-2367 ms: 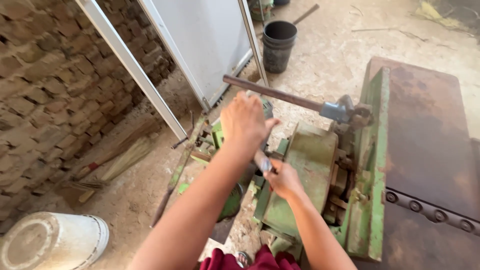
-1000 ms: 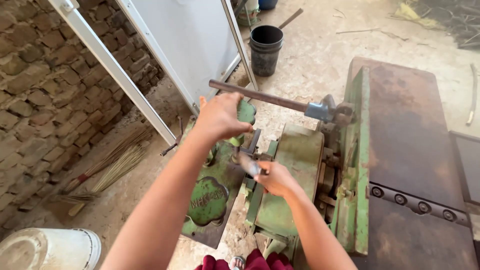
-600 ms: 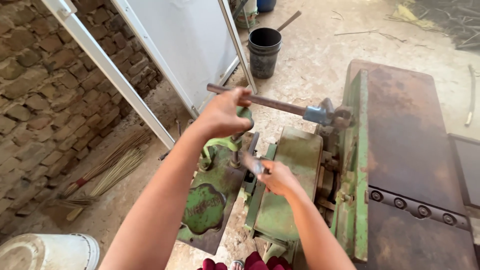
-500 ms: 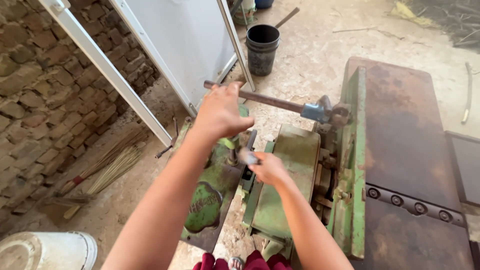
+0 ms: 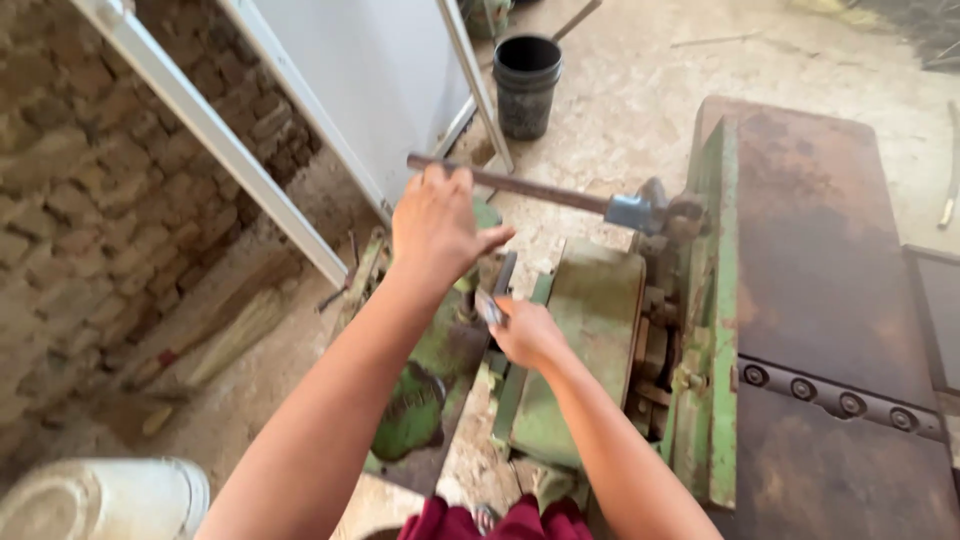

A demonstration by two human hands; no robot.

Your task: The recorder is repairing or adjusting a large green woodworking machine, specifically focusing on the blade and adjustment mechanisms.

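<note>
— Brick is seen at the far left, a rough wall (image 5: 70, 190); what is cut off there?

— One white bucket (image 5: 100, 498) is clipped by the bottom edge, and one white metal frame (image 5: 215, 135) is cut by the top edge.

— And the hands, counted?

— Two are seen. The left hand (image 5: 435, 225) is raised at the free end of one long metal lever bar (image 5: 520, 188); the fingers are curled over it, but whether it is firmly gripped cannot be told from behind. The right hand (image 5: 525, 332) is closed on a small metal piece (image 5: 487, 306), mostly hidden in the fist, its kind not made out. The hands are kept apart, the right one lower and nearer.

— Where is that bar fixed?

— It is joined at a blue-grey head (image 5: 640, 210) to the green machine (image 5: 585, 350). One rusty steel table (image 5: 820, 300) is laid to the right, cut off by the frame edge. One black bucket (image 5: 527, 85) is set on the floor beyond.
</note>
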